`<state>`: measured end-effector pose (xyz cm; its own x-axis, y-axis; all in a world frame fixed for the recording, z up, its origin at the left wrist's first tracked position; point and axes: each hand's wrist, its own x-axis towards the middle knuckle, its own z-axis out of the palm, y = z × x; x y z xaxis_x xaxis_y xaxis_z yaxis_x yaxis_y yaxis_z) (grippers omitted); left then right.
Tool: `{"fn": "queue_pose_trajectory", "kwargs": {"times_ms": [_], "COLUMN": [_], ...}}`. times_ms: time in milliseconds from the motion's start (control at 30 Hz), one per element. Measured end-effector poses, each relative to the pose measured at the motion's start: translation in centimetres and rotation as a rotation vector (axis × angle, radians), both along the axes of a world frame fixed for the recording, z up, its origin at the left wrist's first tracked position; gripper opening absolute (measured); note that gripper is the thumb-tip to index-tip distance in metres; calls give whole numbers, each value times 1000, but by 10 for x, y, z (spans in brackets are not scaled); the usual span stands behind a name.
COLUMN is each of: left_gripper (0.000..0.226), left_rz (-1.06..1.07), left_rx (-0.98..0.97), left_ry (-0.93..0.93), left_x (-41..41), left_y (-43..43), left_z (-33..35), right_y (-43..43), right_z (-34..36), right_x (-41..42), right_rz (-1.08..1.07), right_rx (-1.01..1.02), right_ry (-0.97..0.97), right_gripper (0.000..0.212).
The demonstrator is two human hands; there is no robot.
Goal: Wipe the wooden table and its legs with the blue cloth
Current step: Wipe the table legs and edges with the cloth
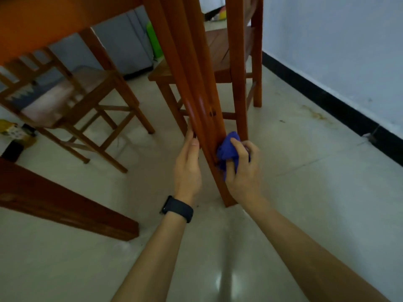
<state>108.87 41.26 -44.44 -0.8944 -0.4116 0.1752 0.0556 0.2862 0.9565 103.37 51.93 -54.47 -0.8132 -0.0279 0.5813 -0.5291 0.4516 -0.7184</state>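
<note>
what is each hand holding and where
The right hand grips the bunched blue cloth around its middle, pressing it on the lower table leg. The left hand holds nothing; its straight fingers rest against that leg.

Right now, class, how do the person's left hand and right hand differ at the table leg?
The left hand lies with straight fingers against the leg; the right hand curls round the cloth. The left wrist wears a black band; the right wrist is bare. Both are low on the same leg.
</note>
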Motion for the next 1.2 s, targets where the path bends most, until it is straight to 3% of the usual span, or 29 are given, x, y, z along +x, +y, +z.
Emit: {"fn": "queue_pose_trajectory", "kwargs": {"times_ms": [67, 200, 267, 433, 533, 733, 867, 1000, 1100, 1200], "left_gripper": [43, 51, 54, 65, 69, 69, 67, 61, 60, 58], "left_rz": [1, 38, 44, 261, 413, 607, 789, 735, 769, 779], "left_rx": [-18, -88, -157, -423, -793, -1457, -1428, -1320, -1302, -1313], "left_ry": [9, 8, 24, 85, 217, 557, 439, 230, 221, 232], "left_x": [-1, -2, -2, 7, 15, 4, -19, -35, -38, -39], "left_y": [1, 3, 3, 2, 15, 60, 71, 72, 73, 70], "left_z": [-1, -4, -3, 21, 58, 160, 224, 242, 238, 236], "right_y": [5, 23, 28, 33, 41, 59, 52, 37, 43, 70], "right_z": [-22, -72, -74, 0, 73, 197, 254, 257, 199, 152], "right_x": [-1, 18, 19, 0, -19, -54, -67, -62, -52, -53], "right_rz": [10, 201, 206, 123, 240, 531, 615, 678, 638, 615], "right_rx": [78, 141, 52, -291, -528, -517, -411, -300, -190, 109], "right_ry": [-84, -751, -859, -641, -506, -421, -279, -166, -362, -665], "right_gripper": [47, 40, 36, 47, 38, 35, 46, 49, 47, 33]}}
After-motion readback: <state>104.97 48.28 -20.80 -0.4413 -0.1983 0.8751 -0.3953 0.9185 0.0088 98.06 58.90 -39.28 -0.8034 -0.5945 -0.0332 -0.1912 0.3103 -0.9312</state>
